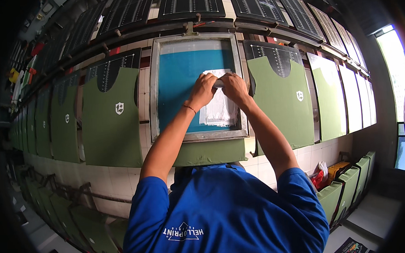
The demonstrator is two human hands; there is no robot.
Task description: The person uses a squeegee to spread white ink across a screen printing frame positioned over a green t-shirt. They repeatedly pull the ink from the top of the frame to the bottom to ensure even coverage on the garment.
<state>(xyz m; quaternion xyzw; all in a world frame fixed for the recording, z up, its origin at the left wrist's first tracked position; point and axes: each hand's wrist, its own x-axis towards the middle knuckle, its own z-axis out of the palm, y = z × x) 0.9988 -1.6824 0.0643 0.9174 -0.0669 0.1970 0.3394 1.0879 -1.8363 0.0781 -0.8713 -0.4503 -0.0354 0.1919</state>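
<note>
I have the left hand and right hand both closed around a grey squeegee in the upper middle of the frame, amid white ink on a teal screen, green shirts either side.

squeegee on blue screen (white ink smeared)

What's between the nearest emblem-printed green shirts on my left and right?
In the head view, a framed blue screen lies there, over another green shirt. The left hand and right hand hold a tool on it.
</note>
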